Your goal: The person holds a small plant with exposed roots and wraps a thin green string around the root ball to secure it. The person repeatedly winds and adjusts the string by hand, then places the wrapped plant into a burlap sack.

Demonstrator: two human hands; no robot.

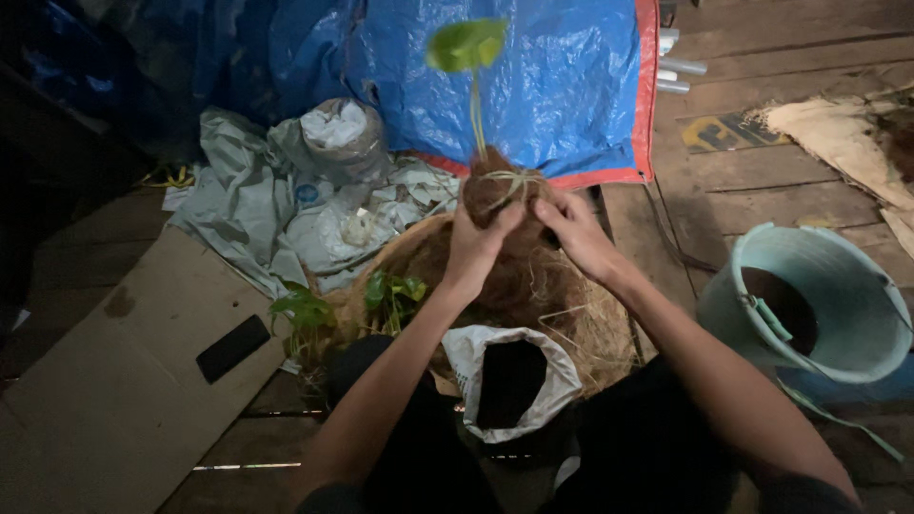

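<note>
A ball of brown fibre, wrapped around the roots of a small plant and tied with pale string, is held up a little above the middle of the frame. One thin stem rises from it to a light green leaf near the top edge; the leaf is blurred. The left hand closes its grip on the lower left side of the ball, fingers pressed against the fibre. The right hand touches the right side, and its fingertips seem to pinch the string or the fibre; which of the two cannot be told.

Directly under the hands lies a round woven basket filled with loose brown fibre. At its left edge stand two small green plants. In front of the basket, between the person's forearms, is a white sack, open, with dark soil inside.

In the right of the frame stands a pale green bucket with dark content. In the lower left lies a flat piece of cardboard with a black rectangular thing on it. Crumpled grey plastic sheets lie in the upper left, and a blue tarp with a red border covers the upper middle. Everything rests on a floor of wooden planks, and the light is dim.
</note>
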